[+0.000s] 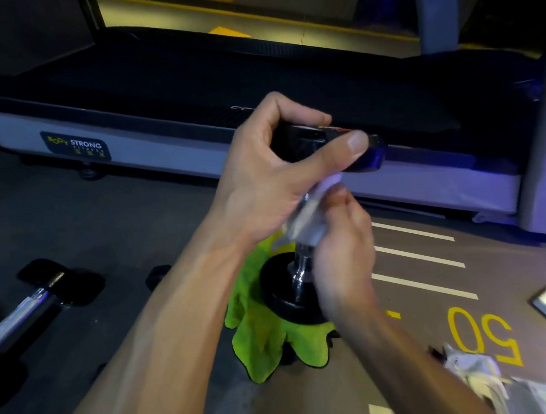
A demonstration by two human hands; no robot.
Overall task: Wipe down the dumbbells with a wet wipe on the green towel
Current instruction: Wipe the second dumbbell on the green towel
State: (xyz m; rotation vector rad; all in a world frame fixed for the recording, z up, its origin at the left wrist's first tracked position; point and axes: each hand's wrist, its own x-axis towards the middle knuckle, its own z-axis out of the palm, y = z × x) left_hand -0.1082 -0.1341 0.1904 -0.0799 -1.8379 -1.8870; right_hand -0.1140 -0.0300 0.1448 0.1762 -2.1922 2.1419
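Hands: the black-ended chrome dumbbell (301, 278), upright on the crumpled green towel (260, 338), is gripped on top by the left hand (273, 181); a white wet wipe (310, 214) (blurred) is clasped round its bar by the right hand (344, 250).

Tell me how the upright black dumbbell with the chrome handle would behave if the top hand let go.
The black dumbbell stands on end on the soft, rumpled green towel, so it would probably tip. Its round lower head suggests it could then roll. The left hand steadying its top hints it is heavy for its size.
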